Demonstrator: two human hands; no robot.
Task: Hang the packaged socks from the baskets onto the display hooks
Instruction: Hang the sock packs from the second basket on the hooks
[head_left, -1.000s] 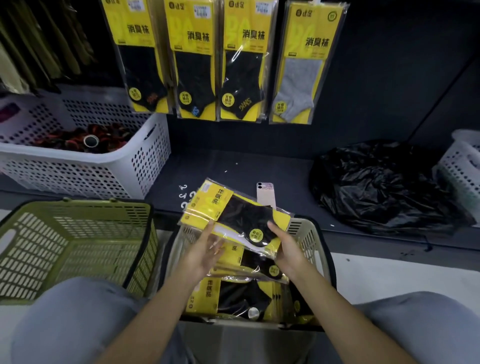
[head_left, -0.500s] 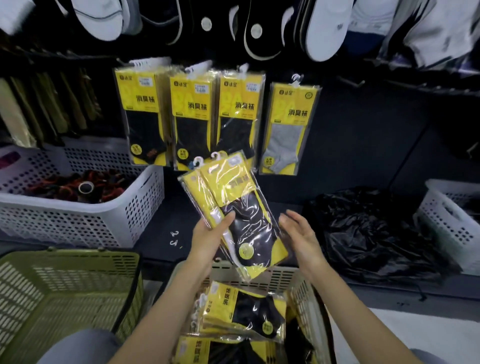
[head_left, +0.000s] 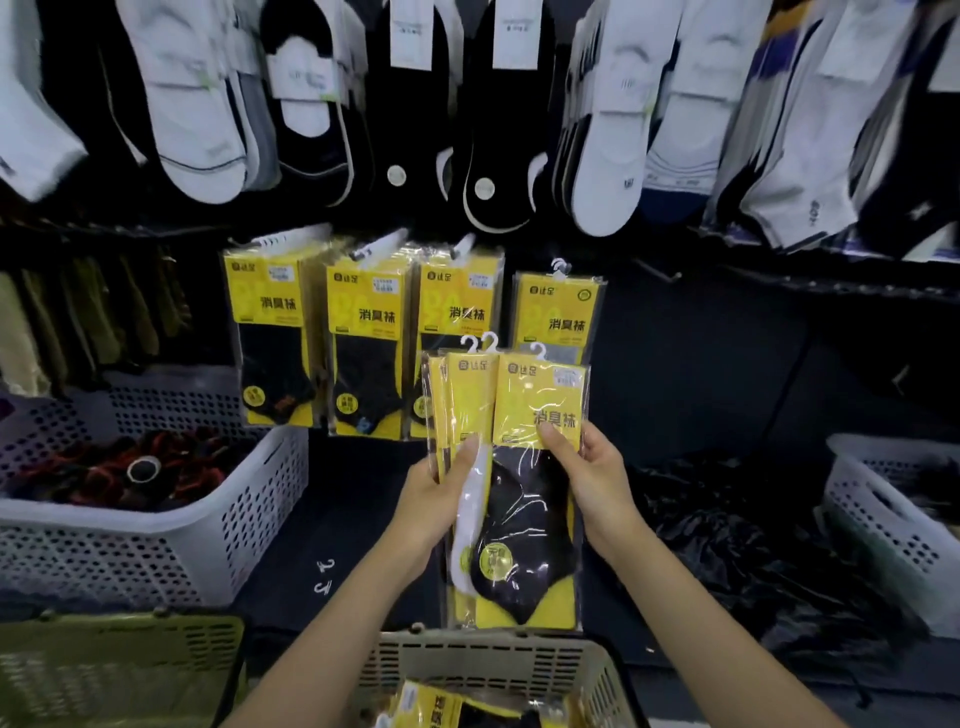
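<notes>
Head view. Four columns of yellow-carded sock packets (head_left: 270, 332) hang on the display hooks (head_left: 283, 240); I judge that portion done. The beige slatted plastic basket (head_left: 498, 656) holds more packets (head_left: 431, 701), so work remains. A fan of clear-wrapped yellow sock packets (head_left: 537, 397) is in the air above that basket's far rim, not yet hung. Left hand (head_left: 441, 501) and right hand (head_left: 592, 486): each grip is clamped on a side edge of the fan. Long axis upright, white hanger tabs (head_left: 488, 343) pointing up, printed faces toward me.
</notes>
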